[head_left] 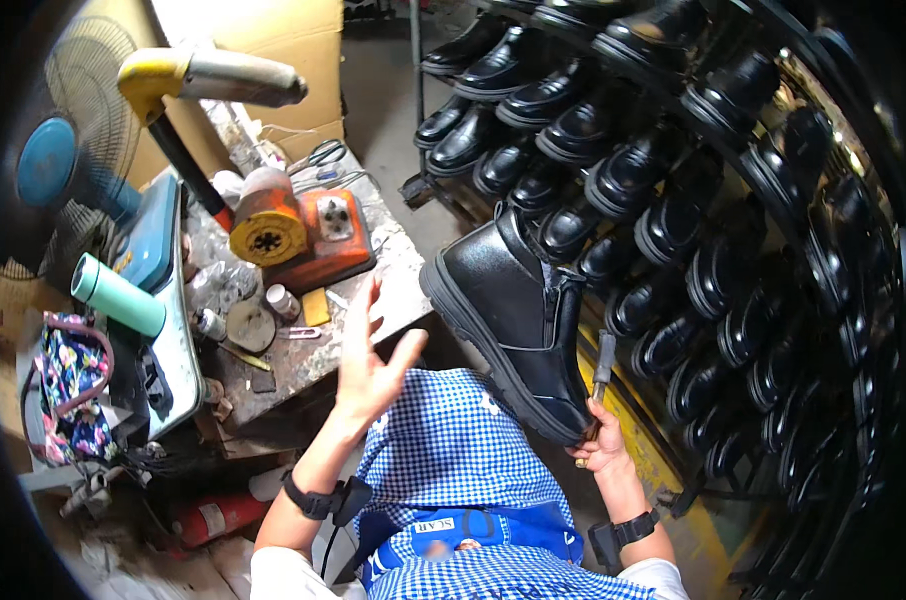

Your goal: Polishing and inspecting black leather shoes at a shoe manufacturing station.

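Observation:
A black leather ankle shoe [503, 300] with a thick ridged sole is held up in front of my apron, its sole turned to the lower left. My right hand [600, 440] is closed on its lower end, near the sole. From the same hand a slim tool [604, 365] with a dark grey end and a metal neck sticks upward; I cannot tell its kind. My left hand [368, 360] is raised beside the workbench edge with the fingers and thumb apart, holding nothing and not touching the shoe.
At right, a rack [673, 495] carries rows of black shoes. The cluttered workbench [398, 255] at left holds an orange machine [323, 235], a small bottle [283, 300] and a yellow block [316, 307]. Farther left are a mint tumbler [118, 293], a floral bag [73, 390] and a fan [48, 160].

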{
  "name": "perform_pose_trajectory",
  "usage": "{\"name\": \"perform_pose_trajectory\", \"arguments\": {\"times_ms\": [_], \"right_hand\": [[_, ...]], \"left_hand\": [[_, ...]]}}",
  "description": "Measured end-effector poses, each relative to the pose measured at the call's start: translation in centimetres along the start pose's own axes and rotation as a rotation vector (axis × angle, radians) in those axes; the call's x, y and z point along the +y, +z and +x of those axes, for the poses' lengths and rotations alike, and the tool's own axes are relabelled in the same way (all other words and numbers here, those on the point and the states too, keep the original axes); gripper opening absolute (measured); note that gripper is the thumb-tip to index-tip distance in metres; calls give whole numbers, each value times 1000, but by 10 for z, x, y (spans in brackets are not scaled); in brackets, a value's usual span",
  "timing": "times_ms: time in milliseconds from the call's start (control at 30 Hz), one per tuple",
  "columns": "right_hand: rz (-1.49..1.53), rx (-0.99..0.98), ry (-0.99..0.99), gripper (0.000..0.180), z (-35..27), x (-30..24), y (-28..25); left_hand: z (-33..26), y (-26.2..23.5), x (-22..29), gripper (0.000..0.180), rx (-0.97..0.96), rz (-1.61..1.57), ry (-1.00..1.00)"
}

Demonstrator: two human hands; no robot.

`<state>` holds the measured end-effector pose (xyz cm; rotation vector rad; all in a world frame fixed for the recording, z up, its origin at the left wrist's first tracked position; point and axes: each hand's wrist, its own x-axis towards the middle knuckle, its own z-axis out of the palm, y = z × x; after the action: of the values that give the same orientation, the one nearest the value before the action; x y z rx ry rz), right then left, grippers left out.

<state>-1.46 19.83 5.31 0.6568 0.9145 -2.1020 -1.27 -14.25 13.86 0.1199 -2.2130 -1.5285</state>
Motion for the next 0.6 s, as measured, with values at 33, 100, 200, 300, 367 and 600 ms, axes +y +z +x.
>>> {"name": "perform_pose_trajectory", "arguments": {"times_ms": [33,100,200,300,367,600], "right_hand": [[9,-22,22,28,1,1,4],[34,-80,59,31,2,3,6],[63,-122,161,34,0,13,22],[49,-227,344,44,3,29,31],[-227,-320,356,47,-12,26,66],[-1250,141,-1095,32,-6,-27,102]], "left_hand": [[-1,7,0,85,27,-7,-67],[4,22,-2,103,78,-293,-280],[7,25,-19,75,-248,-484,-570],[-16,59,-42,71,10,-834,-582],[-16,60,-42,69,107,-860,-526],[-25,54,-55,70,107,-401,-404]]}}
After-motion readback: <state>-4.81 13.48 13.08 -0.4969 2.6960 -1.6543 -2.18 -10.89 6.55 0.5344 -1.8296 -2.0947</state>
